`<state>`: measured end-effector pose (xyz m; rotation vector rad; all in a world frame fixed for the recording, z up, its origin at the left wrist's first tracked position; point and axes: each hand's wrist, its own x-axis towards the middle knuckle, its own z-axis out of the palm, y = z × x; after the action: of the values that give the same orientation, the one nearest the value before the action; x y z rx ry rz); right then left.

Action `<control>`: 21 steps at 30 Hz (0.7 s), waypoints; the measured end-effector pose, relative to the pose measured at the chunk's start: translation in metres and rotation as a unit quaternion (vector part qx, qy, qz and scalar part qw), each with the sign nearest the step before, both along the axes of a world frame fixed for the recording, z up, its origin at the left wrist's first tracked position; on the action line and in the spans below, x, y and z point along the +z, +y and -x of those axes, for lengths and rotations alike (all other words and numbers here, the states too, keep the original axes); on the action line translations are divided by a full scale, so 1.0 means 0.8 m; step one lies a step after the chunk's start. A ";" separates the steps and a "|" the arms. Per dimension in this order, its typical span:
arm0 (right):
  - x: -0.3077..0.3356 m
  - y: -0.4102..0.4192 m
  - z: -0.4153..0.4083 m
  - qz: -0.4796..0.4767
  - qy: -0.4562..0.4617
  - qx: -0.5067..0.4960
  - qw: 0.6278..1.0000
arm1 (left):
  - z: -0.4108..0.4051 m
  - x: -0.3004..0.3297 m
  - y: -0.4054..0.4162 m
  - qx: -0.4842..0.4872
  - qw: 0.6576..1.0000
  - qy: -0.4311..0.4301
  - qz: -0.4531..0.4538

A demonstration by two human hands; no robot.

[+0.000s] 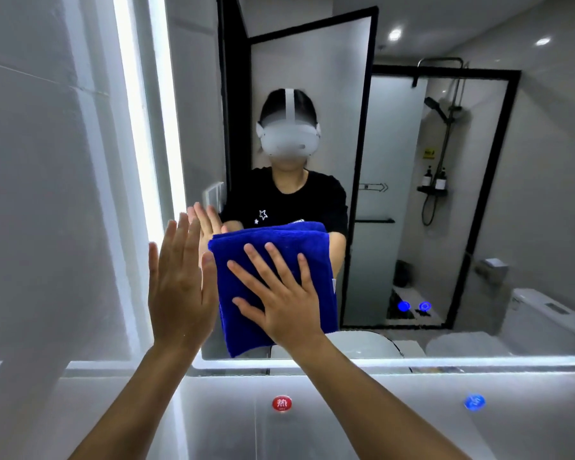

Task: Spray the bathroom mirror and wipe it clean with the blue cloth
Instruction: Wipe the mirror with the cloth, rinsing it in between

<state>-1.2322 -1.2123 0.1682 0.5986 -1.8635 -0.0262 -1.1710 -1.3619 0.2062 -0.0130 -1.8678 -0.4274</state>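
Note:
The bathroom mirror fills most of the view, lit by a bright strip along its left and bottom edges. A folded blue cloth lies flat against the lower left of the glass. My right hand presses on the cloth with its fingers spread. My left hand is flat on the glass just left of the cloth, fingers straight and holding nothing. No spray bottle is in view.
The mirror reflects a person in a black shirt, a black-framed glass shower door and a toilet. Below the mirror's edge sit a red round mark and a blue glowing one. A grey tiled wall is at left.

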 end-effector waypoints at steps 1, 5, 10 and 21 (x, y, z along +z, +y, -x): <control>0.000 0.009 0.001 0.000 0.001 -0.002 1.000 | 0.002 -0.003 0.003 -0.003 1.000 -0.003 -0.001; 0.001 0.038 0.007 -0.004 0.013 -0.007 1.000 | 0.005 -0.008 0.017 -0.019 1.000 -0.008 -0.003; 0.005 0.071 0.012 -0.001 0.025 -0.015 1.000 | 0.009 -0.011 0.038 -0.035 0.999 -0.007 0.000; 0.015 0.149 0.019 0.003 0.030 -0.022 0.999 | 0.009 -0.018 0.099 -0.058 0.998 -0.008 0.023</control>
<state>-1.2477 -1.0930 0.1800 0.5479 -1.8184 -0.0668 -1.1785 -1.2828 0.1920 -0.1510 -1.8988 -0.4653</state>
